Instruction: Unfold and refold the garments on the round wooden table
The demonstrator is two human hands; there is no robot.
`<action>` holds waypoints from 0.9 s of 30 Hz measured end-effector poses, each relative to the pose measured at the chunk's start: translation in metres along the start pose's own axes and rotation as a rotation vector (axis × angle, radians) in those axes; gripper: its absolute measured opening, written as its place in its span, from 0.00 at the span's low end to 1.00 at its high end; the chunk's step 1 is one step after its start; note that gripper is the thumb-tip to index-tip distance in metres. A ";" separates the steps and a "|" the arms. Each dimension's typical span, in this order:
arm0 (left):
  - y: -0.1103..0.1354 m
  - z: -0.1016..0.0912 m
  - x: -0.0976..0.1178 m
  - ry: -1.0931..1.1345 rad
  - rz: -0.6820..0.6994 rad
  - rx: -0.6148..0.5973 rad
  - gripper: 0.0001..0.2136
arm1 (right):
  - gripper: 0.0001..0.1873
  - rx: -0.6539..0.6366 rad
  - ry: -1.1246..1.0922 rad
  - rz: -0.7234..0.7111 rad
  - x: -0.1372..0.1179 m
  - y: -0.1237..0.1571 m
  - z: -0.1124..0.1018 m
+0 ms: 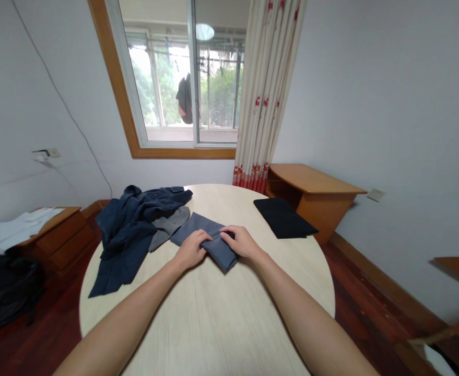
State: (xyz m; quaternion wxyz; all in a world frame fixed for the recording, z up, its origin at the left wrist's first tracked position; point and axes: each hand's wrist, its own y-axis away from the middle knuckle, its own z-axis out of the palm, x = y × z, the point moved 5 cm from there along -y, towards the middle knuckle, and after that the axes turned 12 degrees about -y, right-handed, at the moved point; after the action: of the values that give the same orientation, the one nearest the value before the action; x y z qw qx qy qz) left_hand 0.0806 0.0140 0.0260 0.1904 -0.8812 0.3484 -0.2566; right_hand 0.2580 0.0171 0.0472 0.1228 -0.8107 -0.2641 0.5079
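A grey-blue piece of clothing [222,254], partly folded, lies at the middle of the round table [213,324]; its exact kind I cannot tell. My left hand [192,249] grips its left edge, thumb and fingers closed on the cloth. On the other side my right hand [242,241] pinches the fabric near its right edge. The far part of the cloth spreads flat toward the back left. Beside it, at the left, sits a crumpled heap of dark navy clothing [135,224] with a grey cloth piece [170,225] at its edge.
A flat, folded black garment [284,216] rests at the table's right. Behind it stands a wooden desk [315,180] against the wall, beside a patterned curtain [268,94]. To the left are a wooden cabinet [65,237] with white cloth on top and a black backpack [10,287].
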 end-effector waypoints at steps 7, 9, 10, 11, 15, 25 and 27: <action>0.000 -0.009 -0.003 -0.164 -0.072 0.034 0.08 | 0.15 0.121 0.066 0.099 0.033 -0.002 -0.021; 0.000 -0.016 -0.004 -0.208 -0.113 0.070 0.07 | 0.16 0.165 0.073 0.120 0.036 -0.001 -0.026; 0.000 -0.021 -0.005 -0.199 -0.130 0.094 0.07 | 0.17 0.191 0.073 0.125 0.037 -0.001 -0.028; 0.000 -0.025 -0.005 -0.165 -0.143 0.116 0.08 | 0.17 0.215 0.063 0.127 0.037 -0.001 -0.030; -0.002 -0.041 -0.005 0.174 -0.206 0.185 0.08 | 0.21 0.220 -0.221 0.191 0.041 -0.002 -0.024; 0.004 -0.018 -0.039 1.233 -1.001 0.469 0.09 | 0.30 -0.066 -0.805 0.218 0.013 0.001 0.006; 0.008 -0.011 -0.040 1.277 -1.010 0.441 0.08 | 0.29 -0.111 -0.821 0.231 0.012 0.004 0.015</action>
State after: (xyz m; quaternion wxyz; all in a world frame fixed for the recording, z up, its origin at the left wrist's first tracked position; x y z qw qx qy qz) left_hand 0.0448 0.0355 0.0178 -0.0130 -0.5594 -0.1052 -0.8221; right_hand 0.2496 0.0193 0.0297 -0.0940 -0.5708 -0.2255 0.7839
